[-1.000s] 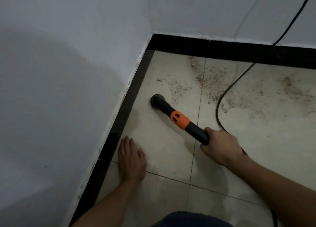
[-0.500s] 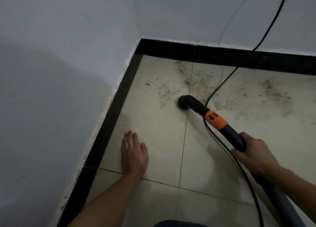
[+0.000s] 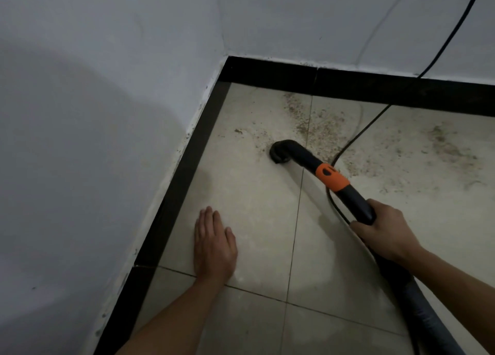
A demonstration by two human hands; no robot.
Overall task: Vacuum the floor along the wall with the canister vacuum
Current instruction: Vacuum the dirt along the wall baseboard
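Note:
A black vacuum wand [image 3: 351,196] with an orange collar [image 3: 332,177] slants across the pale tiled floor [image 3: 254,194]. Its round nozzle [image 3: 280,152] rests on the tile at the near edge of a patch of brown grit [image 3: 318,124], close to the corner. My right hand [image 3: 383,231] is shut on the wand's lower end, where the grey hose [image 3: 423,309] runs off to the bottom right. My left hand [image 3: 214,245] lies flat on the tile, fingers together, palm down, a little way from the black skirting [image 3: 174,199]. The canister itself is out of view.
Two white walls meet in a corner [image 3: 225,55] at upper centre, both edged with black skirting. A black power cable [image 3: 380,113] hangs down the far wall and curls over the floor under the wand. More dirt [image 3: 442,146] is spread on the tiles to the right.
The nozzle has swept from beside the left skirting out to the right and then edged forward to the grit's near edge. My left hand has stayed flat on the tile.

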